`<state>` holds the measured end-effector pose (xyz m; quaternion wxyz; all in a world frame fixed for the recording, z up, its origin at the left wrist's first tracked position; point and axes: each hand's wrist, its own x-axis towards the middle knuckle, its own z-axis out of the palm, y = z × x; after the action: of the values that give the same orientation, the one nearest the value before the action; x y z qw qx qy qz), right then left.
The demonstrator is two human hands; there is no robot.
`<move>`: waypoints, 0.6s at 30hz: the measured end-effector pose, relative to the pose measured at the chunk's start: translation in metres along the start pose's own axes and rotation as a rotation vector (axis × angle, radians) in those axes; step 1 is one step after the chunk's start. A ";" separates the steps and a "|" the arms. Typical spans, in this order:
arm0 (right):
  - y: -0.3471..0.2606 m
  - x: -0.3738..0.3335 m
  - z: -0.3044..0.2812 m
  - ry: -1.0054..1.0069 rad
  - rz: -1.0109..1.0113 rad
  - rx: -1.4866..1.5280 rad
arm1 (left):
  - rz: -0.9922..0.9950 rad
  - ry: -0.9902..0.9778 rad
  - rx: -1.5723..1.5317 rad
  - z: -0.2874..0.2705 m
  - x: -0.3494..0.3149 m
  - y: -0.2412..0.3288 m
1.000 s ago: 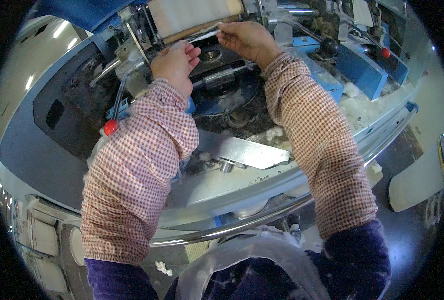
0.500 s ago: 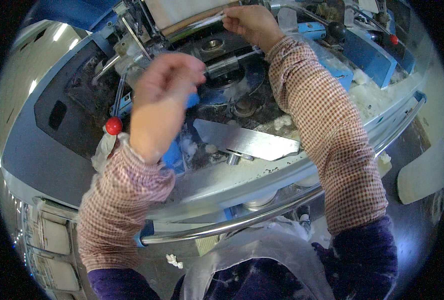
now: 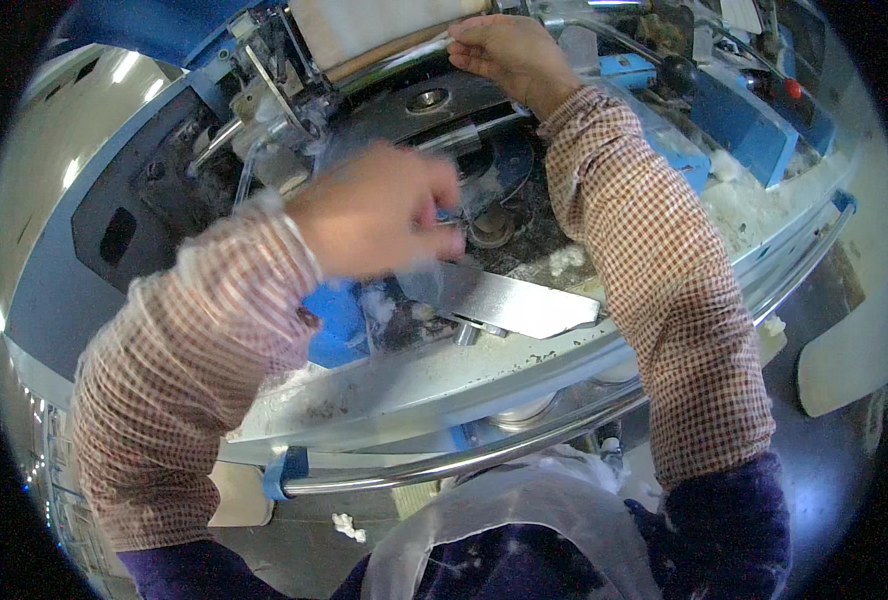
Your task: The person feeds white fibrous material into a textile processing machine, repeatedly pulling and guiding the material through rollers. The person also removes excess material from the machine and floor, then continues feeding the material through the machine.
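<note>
My right hand (image 3: 509,50) reaches to the far top of an open textile machine and rests its fingers on a shiny metal bar (image 3: 394,62) below a cream roll (image 3: 364,25). My left hand (image 3: 379,210) is blurred with motion, raised above the dark machine bed (image 3: 484,150), fingers curled; whether it holds a wisp of fibre I cannot tell. Both sleeves are red-and-white check. A flat silver plate (image 3: 514,300) lies just under and right of the left hand.
A curved chrome rail (image 3: 524,440) runs along the machine's near edge. Blue housings (image 3: 734,120) and white fluff (image 3: 754,200) sit at the right. A blue block (image 3: 334,320) lies under my left wrist. A clear plastic apron (image 3: 504,520) covers my front.
My left hand has left the bar at the top and pulled back toward me, above the machine bed. My right hand stays on the bar.
</note>
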<state>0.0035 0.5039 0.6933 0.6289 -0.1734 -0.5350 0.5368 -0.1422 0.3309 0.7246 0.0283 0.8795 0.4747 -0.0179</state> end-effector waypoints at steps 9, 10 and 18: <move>0.002 -0.001 0.002 -0.016 0.070 0.113 | -0.530 0.546 -0.424 -0.032 0.036 -0.023; 0.002 -0.002 0.002 -0.042 0.054 0.138 | -0.495 0.542 -0.408 -0.033 0.040 -0.023; -0.005 -0.016 0.002 -0.030 -0.043 -0.165 | -0.332 0.641 -0.536 -0.036 0.041 -0.031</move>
<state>0.0066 0.4878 0.6904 0.6158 -0.2052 -0.5904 0.4798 -0.1458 0.3846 0.7569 0.1033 0.7143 0.5819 0.3749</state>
